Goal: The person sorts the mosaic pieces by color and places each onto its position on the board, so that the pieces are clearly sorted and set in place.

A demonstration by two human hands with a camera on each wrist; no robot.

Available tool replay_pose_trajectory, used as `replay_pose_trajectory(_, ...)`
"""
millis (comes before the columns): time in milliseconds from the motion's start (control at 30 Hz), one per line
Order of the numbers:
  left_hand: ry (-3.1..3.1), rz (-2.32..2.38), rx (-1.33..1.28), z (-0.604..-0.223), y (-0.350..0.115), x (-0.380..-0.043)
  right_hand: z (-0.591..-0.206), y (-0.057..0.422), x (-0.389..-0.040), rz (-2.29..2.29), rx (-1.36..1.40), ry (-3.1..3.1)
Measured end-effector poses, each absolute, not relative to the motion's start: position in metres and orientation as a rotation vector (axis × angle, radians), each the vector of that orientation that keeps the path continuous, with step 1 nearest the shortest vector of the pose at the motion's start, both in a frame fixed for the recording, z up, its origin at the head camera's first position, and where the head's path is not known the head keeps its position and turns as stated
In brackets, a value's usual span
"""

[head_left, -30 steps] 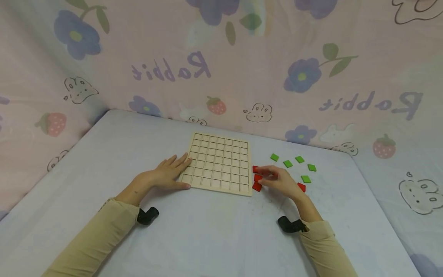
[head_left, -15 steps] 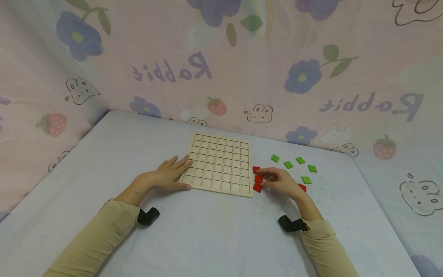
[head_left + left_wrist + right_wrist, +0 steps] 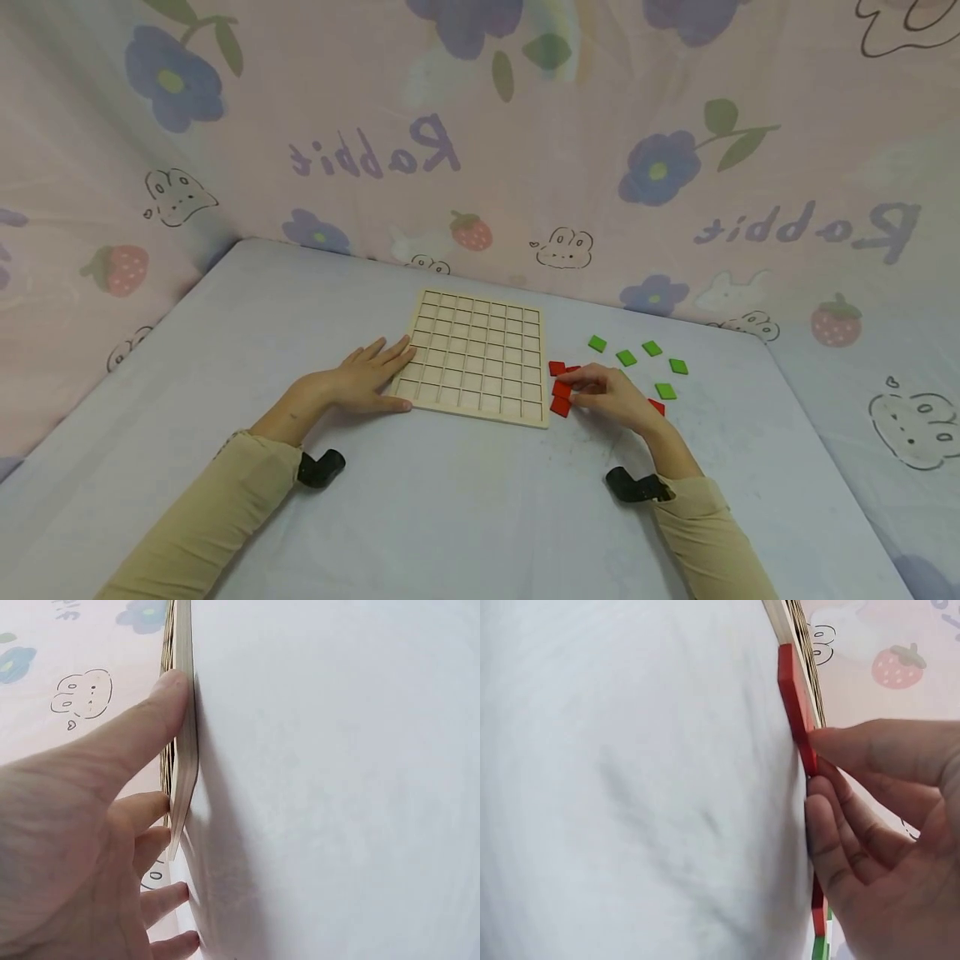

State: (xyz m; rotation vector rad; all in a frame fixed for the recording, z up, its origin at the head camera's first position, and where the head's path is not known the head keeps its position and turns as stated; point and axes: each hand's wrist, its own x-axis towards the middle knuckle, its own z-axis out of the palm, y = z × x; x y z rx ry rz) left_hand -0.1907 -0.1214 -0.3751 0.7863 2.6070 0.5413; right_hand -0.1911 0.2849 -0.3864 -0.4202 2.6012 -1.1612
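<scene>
A square wooden grid board lies on the white table. My left hand rests spread at its near left corner, thumb against the front edge and fingertips over the left edge. In the left wrist view the thumb presses the board's edge. My right hand is beside the board's right edge, thumb and index finger bent around a red square tile. Another red tile lies just nearer, and a third just beyond. In the right wrist view the thumb tip meets a red tile.
Several green tiles, such as one green tile, lie scattered right of the board. A red tile shows partly behind the right wrist. Black wrist devices sit under both forearms. A printed cloth hangs behind the table.
The right index finger has shifted nearer, from the far red tile to the middle one. A further red tile now shows behind that finger. The left hand stays put.
</scene>
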Motion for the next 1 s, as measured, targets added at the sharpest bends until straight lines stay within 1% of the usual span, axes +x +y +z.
replay_pose_trajectory(267, 2.592, 0.547, 0.816, -0.373, -0.125, -0.192, -0.387, 0.287, -0.193, -1.157, -0.449, 2.597)
replay_pose_trajectory(567, 2.580, 0.572, 0.806, -0.374, -0.126, -0.192, -0.387, 0.280, -0.194, -1.074, -0.440, 2.686)
replay_pose_trajectory(1000, 2.586, 0.566, 0.814, -0.377, -0.127, -0.193, -0.387, 0.277, -0.195, -1.072, -0.420, 2.707)
